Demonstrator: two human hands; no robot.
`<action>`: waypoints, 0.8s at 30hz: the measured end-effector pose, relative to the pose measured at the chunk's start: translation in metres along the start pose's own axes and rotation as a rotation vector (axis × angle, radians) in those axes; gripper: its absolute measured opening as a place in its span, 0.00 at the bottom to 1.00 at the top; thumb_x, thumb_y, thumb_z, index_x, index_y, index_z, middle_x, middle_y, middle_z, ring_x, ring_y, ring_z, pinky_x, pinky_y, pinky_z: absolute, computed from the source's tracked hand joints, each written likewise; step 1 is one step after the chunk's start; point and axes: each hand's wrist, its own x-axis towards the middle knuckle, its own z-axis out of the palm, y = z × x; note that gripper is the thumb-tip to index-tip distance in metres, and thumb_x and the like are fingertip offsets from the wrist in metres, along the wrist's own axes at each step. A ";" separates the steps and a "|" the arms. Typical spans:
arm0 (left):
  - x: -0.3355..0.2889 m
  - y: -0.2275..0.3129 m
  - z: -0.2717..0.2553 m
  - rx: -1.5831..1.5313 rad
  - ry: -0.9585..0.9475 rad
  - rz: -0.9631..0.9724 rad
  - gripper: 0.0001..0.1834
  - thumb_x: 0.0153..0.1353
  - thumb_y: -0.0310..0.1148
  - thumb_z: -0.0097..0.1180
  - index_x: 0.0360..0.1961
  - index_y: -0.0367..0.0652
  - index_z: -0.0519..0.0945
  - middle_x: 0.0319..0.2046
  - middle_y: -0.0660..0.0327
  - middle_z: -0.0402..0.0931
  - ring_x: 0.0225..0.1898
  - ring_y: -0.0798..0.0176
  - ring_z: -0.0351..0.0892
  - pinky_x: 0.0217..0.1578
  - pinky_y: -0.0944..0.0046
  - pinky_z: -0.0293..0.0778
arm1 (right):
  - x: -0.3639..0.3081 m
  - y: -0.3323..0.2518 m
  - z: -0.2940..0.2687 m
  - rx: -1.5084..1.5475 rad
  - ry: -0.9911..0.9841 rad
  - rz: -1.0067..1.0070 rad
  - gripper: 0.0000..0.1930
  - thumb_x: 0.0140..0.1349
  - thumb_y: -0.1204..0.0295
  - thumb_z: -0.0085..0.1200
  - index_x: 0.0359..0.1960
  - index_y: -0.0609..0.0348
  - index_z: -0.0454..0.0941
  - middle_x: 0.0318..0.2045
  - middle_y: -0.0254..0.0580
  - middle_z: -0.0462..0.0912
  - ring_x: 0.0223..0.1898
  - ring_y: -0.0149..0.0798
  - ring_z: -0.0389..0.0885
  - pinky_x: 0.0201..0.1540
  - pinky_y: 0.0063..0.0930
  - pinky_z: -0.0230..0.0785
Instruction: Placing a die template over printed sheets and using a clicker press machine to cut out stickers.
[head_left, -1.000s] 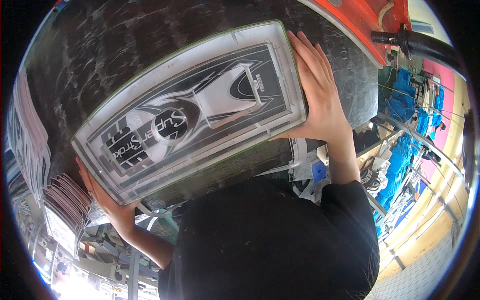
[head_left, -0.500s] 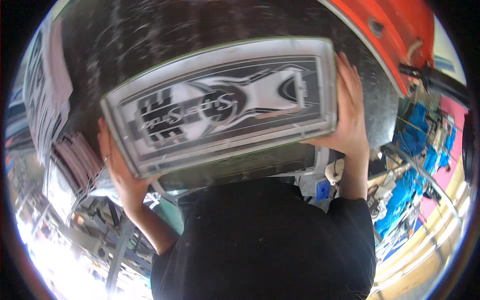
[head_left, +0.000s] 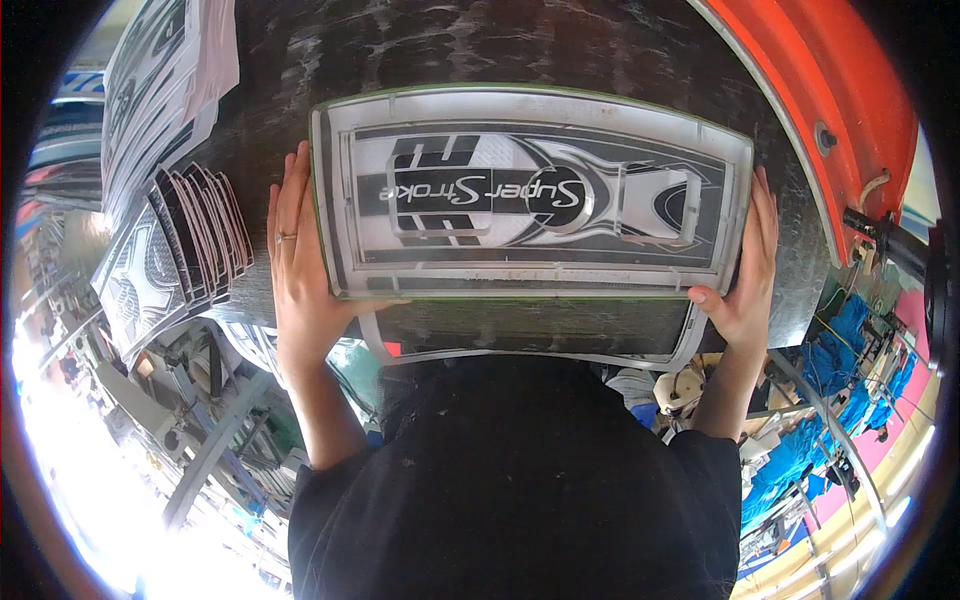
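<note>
A clear, frame-like cutting template (head_left: 640,105) with a thin green rim lies level over the dark work surface. Through it shows a printed black, white and grey panel (head_left: 640,243) with lettering. My left hand (head_left: 302,270) grips the template's left end, fingers stretched along the side and thumb at the near edge. At the opposite end my right hand (head_left: 745,285) grips in the same way, its thumb on the near corner. Whether the template touches the surface beneath, I cannot tell.
The dark, scuffed work surface (head_left: 480,50) carries a fanned stack of cut printed pieces (head_left: 205,235) at left, with larger printed sheets (head_left: 165,85) behind. A white-edged strip (head_left: 685,350) borders the surface near my body. A red machine part (head_left: 850,90) rises at far right.
The template was tilted and blurred; now it sits level and sharp, further right in view. Both hands have kept their grip on its ends.
</note>
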 end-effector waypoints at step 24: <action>0.004 0.004 -0.001 -0.019 -0.013 -0.017 0.62 0.30 0.60 0.72 0.64 0.33 0.65 0.69 0.46 0.57 0.70 0.42 0.55 0.68 0.39 0.51 | -0.001 -0.001 0.000 0.011 -0.016 0.027 0.59 0.49 0.25 0.47 0.65 0.73 0.61 0.67 0.65 0.59 0.71 0.64 0.53 0.69 0.62 0.41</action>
